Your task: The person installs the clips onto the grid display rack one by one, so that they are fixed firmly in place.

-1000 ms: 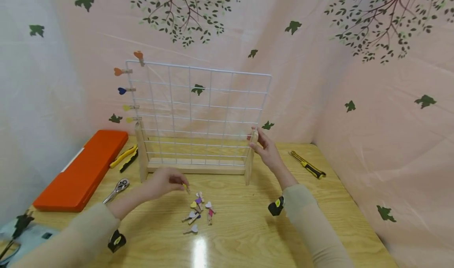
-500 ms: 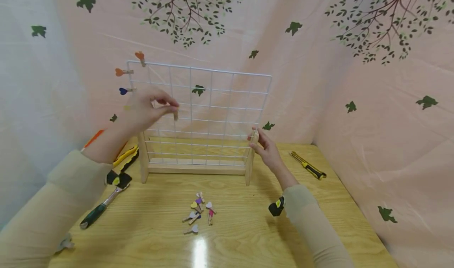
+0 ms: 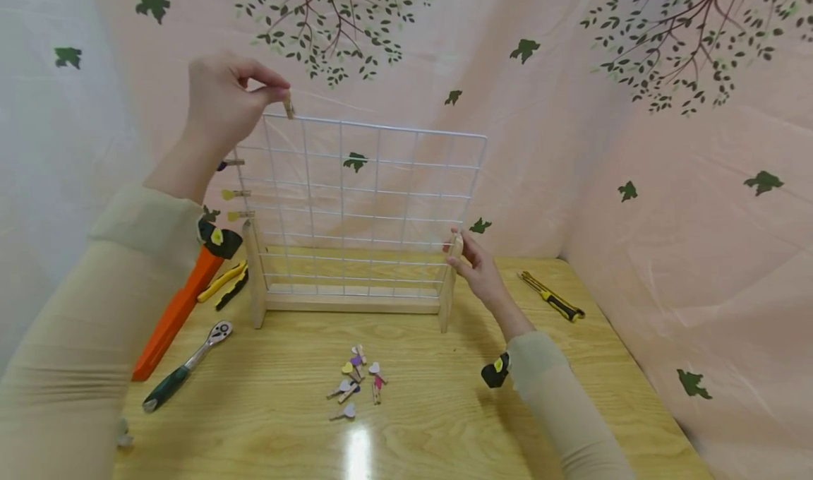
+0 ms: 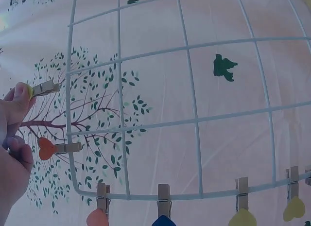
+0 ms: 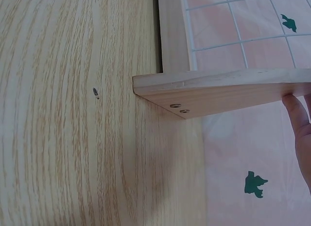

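Note:
My left hand (image 3: 222,102) pinches a small wooden clothespin (image 3: 289,106) between thumb and fingertips, at the top wire of a white wire grid rack (image 3: 394,127). In the left wrist view a bit of yellow shows at the held clothespin's end, and its tip points toward the grid edge, slightly apart from it. An orange heart clothespin (image 4: 47,148) is clipped beside it on the same edge. Along the adjoining edge sit several more, including a navy one (image 4: 164,220) and yellow ones. My right hand (image 3: 479,272) grips the top of the rack's right wooden post (image 3: 447,300).
Several loose heart clothespins (image 3: 346,388) lie in front of the rack. To the left are a ratchet wrench (image 3: 190,363), yellow-and-black pliers (image 3: 221,281) and an orange case (image 3: 174,318), partly behind my arm. A yellow-and-black tool (image 3: 551,296) lies at right.
My left hand has lifted the clothespin from near the pile, up past the grid's left side, to its top wire. My right hand stays on the post.

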Demonstrator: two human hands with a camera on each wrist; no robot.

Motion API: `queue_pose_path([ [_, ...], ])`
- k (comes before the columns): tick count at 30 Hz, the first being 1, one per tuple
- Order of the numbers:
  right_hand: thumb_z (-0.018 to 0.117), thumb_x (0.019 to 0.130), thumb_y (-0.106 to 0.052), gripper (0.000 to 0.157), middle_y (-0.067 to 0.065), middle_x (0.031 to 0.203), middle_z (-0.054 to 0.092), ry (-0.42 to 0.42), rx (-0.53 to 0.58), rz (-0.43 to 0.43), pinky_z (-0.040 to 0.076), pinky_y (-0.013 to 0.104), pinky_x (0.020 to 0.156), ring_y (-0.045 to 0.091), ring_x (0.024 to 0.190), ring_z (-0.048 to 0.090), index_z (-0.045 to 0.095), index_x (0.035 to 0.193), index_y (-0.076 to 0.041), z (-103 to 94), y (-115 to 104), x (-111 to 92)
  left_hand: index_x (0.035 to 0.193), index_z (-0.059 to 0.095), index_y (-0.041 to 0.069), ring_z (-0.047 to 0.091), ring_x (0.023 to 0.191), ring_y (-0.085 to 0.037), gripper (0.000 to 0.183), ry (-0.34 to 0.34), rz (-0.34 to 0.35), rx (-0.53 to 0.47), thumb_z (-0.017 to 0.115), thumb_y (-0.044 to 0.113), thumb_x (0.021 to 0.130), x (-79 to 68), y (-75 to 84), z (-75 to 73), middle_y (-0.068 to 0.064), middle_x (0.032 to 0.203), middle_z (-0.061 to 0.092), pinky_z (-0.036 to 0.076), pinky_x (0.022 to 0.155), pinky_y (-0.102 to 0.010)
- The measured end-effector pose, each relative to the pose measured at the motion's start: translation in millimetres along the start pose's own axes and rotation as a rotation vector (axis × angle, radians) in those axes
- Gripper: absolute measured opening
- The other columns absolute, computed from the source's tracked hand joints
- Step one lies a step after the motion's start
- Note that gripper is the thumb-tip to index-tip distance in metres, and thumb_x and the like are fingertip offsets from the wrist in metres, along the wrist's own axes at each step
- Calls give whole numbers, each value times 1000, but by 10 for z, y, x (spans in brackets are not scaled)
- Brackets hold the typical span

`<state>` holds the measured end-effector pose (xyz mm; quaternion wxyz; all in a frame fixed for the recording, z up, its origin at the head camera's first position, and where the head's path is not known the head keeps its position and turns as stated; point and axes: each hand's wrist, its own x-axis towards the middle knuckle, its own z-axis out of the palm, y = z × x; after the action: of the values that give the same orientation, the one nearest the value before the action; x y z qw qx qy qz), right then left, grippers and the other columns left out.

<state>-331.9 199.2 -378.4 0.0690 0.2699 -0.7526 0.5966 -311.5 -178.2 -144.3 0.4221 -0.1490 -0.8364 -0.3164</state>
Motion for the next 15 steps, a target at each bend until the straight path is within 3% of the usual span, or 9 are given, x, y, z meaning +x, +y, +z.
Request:
queue_pose_path([
  [6,51,88,-2,55,28,119,49,-2,-13,-17,48,20,76,39,114,44,30,139,-8,6,-14,0,83,72,12,31,71,-1,17,-97,-71,83,66,27,80,72,-30,28,7,77,54,23,68,-21],
  [15,52,88,-4,55,24,120,50,0,-14,7,48,20,77,35,115,45,32,139,-13,-11,-7,-11,93,71,12,29,71,-6,24,-167,-67,114,63,32,82,41,-45,47,5,82,46,25,64,-24],
])
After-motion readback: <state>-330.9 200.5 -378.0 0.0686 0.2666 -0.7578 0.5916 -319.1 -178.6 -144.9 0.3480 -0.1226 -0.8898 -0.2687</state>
